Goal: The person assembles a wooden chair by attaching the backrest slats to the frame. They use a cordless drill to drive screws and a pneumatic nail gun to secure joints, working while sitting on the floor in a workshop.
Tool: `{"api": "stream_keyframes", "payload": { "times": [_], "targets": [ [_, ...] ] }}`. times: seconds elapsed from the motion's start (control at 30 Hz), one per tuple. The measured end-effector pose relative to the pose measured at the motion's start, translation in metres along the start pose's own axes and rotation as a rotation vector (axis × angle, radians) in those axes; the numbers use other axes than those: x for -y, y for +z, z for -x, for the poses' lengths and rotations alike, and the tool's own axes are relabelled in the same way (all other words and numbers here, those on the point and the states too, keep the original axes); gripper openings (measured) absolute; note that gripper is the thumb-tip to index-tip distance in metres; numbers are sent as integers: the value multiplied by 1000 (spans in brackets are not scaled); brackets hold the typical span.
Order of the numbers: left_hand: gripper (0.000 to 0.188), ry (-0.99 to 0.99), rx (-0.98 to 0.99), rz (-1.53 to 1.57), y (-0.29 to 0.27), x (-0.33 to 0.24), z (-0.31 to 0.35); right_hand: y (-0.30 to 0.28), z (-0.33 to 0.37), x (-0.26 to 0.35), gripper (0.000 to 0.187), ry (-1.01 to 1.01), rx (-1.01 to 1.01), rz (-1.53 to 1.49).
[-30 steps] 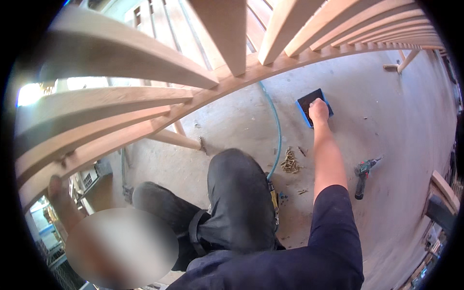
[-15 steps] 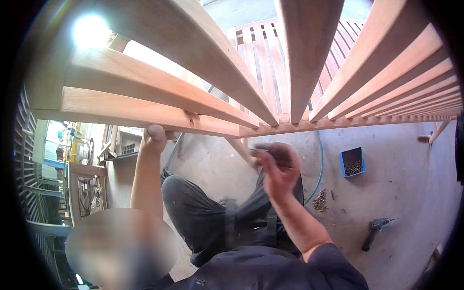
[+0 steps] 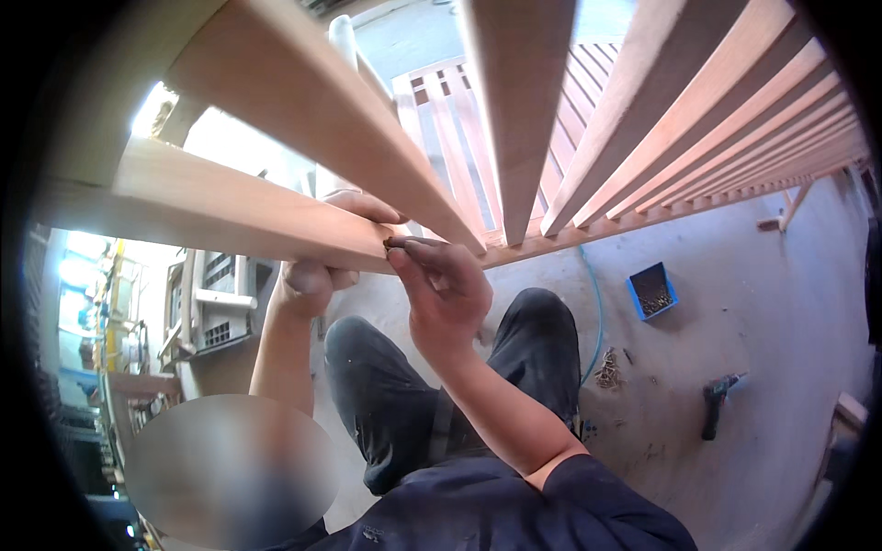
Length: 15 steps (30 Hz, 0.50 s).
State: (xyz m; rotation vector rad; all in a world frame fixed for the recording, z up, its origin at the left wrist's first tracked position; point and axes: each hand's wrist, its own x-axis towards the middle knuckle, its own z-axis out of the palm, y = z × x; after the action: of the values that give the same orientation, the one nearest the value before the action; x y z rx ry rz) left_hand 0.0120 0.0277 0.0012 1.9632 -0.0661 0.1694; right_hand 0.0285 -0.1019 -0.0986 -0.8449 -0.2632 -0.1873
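Observation:
A slatted frame of pale wood fills the upper part of the head view. My left hand (image 3: pixel 310 281) wraps the frame's lower wooden rail (image 3: pixel 248 204) from below, with its fingers curled over the top. My right hand (image 3: pixel 448 292) is pinched at the same rail, just right of the left hand's fingers. A small brownish, screw-like piece (image 3: pixel 389 242) shows at its fingertips, against the rail's face; its exact shape is mostly hidden. Wooden slats (image 3: pixel 404 138) rise from the rail close above my right hand.
On the concrete floor to the right are a blue box (image 3: pixel 645 309) of small screws, a loose pile of screws (image 3: pixel 607 369) and a cordless drill (image 3: pixel 716 404). A teal hose (image 3: pixel 600 317) curves past my knee. Wooden furniture parts (image 3: pixel 207 303) stand at left.
My right hand has moved left and up from in front of my knee to the rail, carrying the small piece. My left hand's fingers now show over the rail. The view has shifted.

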Motion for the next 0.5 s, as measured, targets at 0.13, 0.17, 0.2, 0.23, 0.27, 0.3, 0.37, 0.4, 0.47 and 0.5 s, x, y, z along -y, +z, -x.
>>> {"api": "stream_keyframes", "payload": {
  "times": [0.13,0.17,0.2,0.23,0.27,0.3,0.37,0.4,0.47,0.5],
  "targets": [
    [105,209,173,-2,-18,15,-11,7,0,-4,16,-48,-14,91],
    [100,290,200,-10,-19,20,-15,7,1,-3,16,-25,-13,101],
    [96,312,210,-32,-23,18,-13,6,0,-1,15,-1,-17,110],
    [91,400,182,-51,-22,22,-18,4,-2,2,14,19,-25,129],
    [85,482,147,-80,-22,26,-21,7,-2,3,14,77,-43,113],
    [81,560,107,-107,-23,31,-24,8,0,2,15,65,-59,126],
    [76,620,168,-131,-29,35,-33,8,0,3,15,31,-81,148],
    [73,646,200,-116,-34,36,-38,12,-1,6,15,33,-110,193],
    [68,642,284,-59,-46,35,-47,22,2,4,15,17,-177,187],
    [66,613,342,-11,-51,34,-51,25,4,3,15,17,-202,175]
  ]
}}
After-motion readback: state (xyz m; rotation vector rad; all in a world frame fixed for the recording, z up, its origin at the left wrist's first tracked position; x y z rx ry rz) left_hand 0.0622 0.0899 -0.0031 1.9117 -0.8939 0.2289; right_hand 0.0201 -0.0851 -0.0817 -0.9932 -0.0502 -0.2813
